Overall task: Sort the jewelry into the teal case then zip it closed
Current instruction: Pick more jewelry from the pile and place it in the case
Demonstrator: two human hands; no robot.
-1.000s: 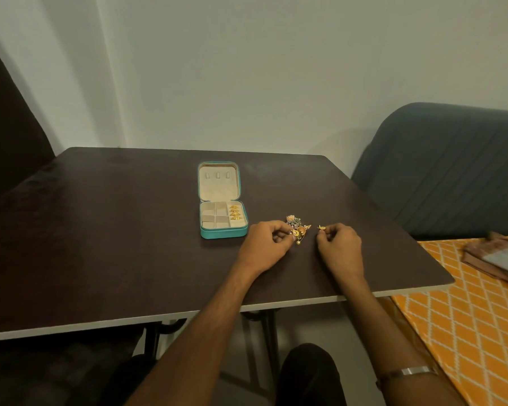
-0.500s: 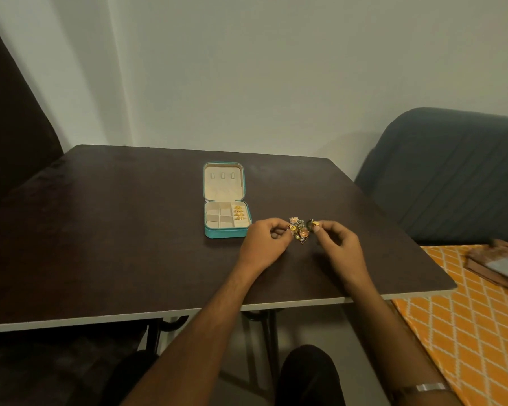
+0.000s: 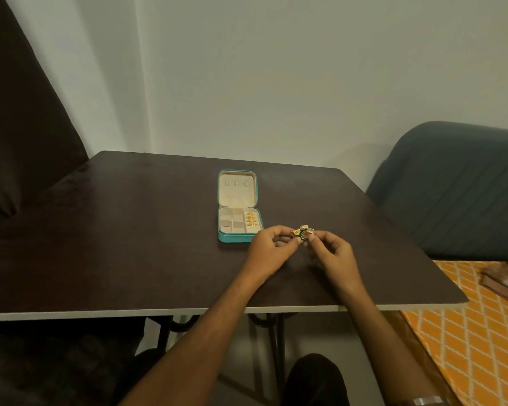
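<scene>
Left hand [image 3: 272, 249] and right hand [image 3: 332, 253] together pinch a jewelry [image 3: 302, 232] cluster. It looks light, tangled and snag-prone; best held by single pieces. The open case [image 3: 237, 238] sits just left of the left hand.

It looked like a room in a home. A dark wooden table [image 3: 129, 244] stood against a plain pale wall [image 3: 276, 83] beyond the fingers, a padded grey-blue seat [image 3: 458, 194] to their right, and an orange patterned cloth [image 3: 467, 332] lower right of them.

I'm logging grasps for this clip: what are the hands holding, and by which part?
Both the left hand and right hand pinch a small jewelry cluster at its opposite sides.
</scene>
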